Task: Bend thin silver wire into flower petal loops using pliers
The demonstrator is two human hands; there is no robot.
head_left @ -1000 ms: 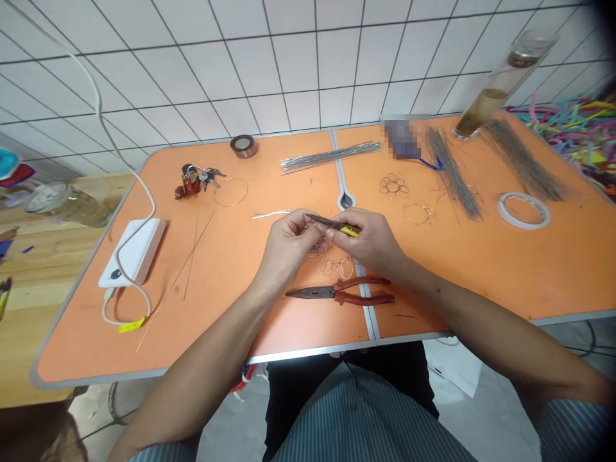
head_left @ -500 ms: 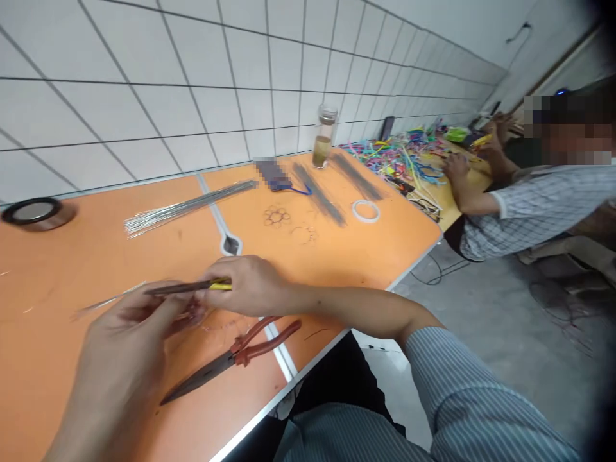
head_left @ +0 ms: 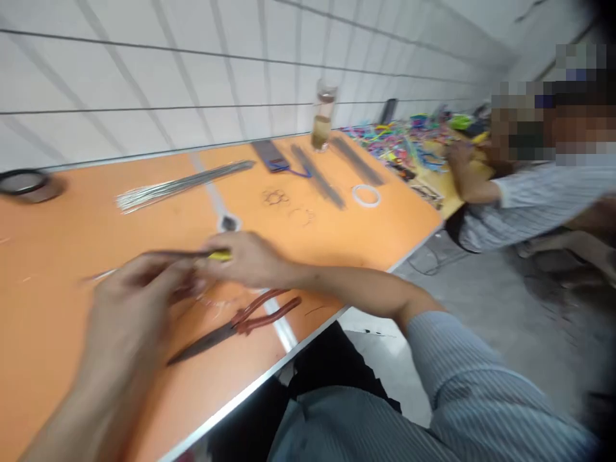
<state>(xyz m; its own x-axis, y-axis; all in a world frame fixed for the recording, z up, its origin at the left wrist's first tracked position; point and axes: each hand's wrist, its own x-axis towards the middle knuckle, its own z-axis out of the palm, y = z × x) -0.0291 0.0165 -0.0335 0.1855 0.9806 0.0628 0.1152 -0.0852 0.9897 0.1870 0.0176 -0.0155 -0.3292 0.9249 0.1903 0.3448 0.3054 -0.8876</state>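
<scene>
Tool (head_left: 220,255) with a yellow handle hangs above the worktop (head_left: 337,237), between your two hands. Your right hand (head_left: 246,260) is curled round the yellow part; your left hand (head_left: 139,282) has its fingers bunched at the dark end, too blurred to tell what they pinch. From there, red-handled pliers (head_left: 242,321) lie at five o'clock, a bundle of wires (head_left: 187,184) at half past eleven, a wire flower (head_left: 275,197) at half past one, a white ring (head_left: 366,205) at two, a bottle (head_left: 321,132) farther off at one, and a roll of tape (head_left: 42,190) at ten.
</scene>
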